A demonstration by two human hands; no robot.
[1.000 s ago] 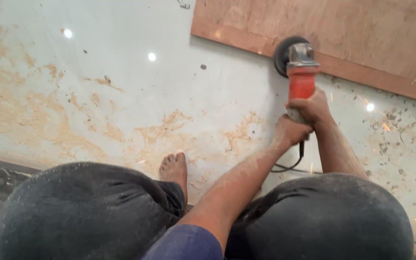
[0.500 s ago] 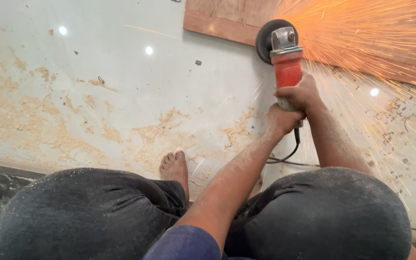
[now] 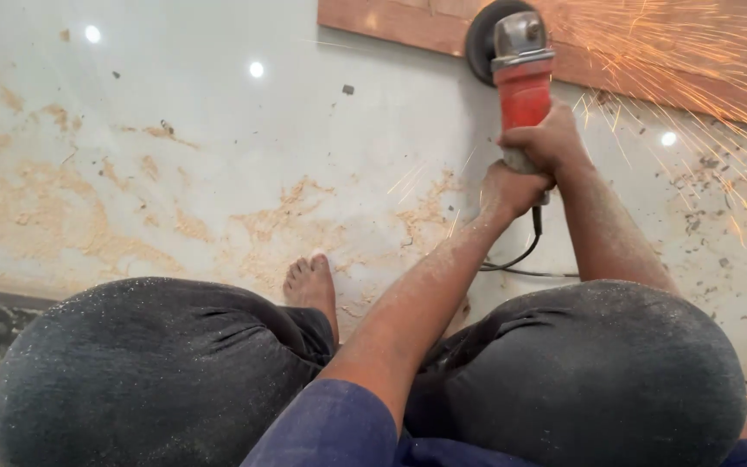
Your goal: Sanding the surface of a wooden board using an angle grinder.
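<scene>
No packages, labels, signs or screens in view anywhere on the floor or near the hands.

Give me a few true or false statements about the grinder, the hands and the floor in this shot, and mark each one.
1. Both hands grip the red grinder. True: the left hand sits behind the right hand on its body.
2. Sparks fly off to the left. False: they spray to the right, over the wooden board.
3. A bare foot rests on the floor. True.
4. The floor is spotless. False: it carries patches of sawdust.
5. The grinder has no cord. False: a black cord trails from it.
</scene>
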